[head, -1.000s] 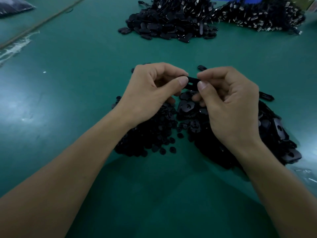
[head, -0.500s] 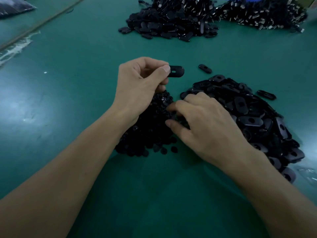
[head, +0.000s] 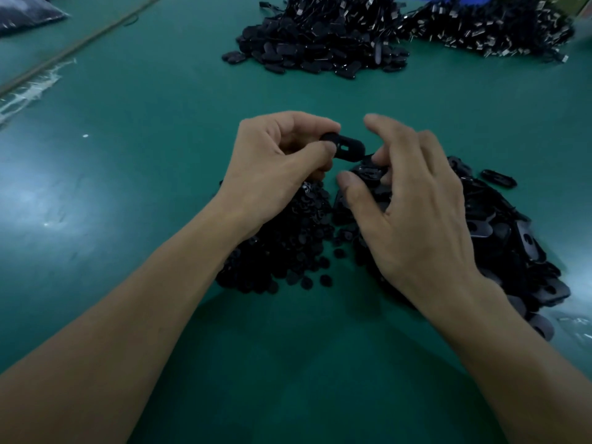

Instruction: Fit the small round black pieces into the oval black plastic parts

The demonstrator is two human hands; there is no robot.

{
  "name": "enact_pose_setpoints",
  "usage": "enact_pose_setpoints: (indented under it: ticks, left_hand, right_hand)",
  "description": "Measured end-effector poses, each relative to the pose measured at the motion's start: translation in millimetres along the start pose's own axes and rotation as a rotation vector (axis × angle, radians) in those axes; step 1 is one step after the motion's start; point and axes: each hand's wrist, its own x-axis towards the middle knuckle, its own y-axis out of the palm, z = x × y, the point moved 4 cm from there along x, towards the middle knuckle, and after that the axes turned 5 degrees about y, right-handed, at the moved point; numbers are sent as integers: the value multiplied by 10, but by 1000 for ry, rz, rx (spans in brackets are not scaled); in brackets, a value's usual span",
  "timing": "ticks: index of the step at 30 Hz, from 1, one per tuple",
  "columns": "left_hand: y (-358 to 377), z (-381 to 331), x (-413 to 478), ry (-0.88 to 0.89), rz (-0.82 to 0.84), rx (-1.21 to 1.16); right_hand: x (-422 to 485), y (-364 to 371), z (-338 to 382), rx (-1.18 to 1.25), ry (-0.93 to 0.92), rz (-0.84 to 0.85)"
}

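Where the hands meet: left hand (head: 275,168) pinches an oval part (head: 347,148) by one end between thumb and forefinger, raised over mid-bench (head: 160,187).
Right hand (head: 416,213): just beside the part's free end, fingers spread and half curled; blurred, so I cannot tell if it holds anything.
Round pieces (head: 288,251): piled under the left wrist.
Ovals (head: 512,238): piled under the right hand.
Far edge: black heaps (head: 320,43).

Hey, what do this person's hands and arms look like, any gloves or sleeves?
Nothing is worn. The left hand and right hand are bare, with no gloves, rings or watch in view. The left forearm and right forearm are bare too; no sleeve shows within the frame.
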Motion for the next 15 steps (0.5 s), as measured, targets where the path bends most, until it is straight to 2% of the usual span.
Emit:
enact_pose_setpoints:
  ticks: [4, 8, 10, 13, 15]
  left_hand:
    - [30, 1, -18, 9, 34, 20]
    - [-25, 48, 12, 1, -81, 46]
    - [-57, 77, 31, -14, -139, 75]
    - [-73, 100, 44, -16, -163, 106]
    - [-71, 100, 42, -11, -160, 121]
  right_hand:
    - [11, 9, -41, -43, 8, 17]
    - [16, -28, 5, -23, -56, -10]
    - [13, 35, 48, -53, -135, 150]
    - [-39, 199, 83, -161, -203, 495]
    - [-58, 242, 84, -202, -197, 590]
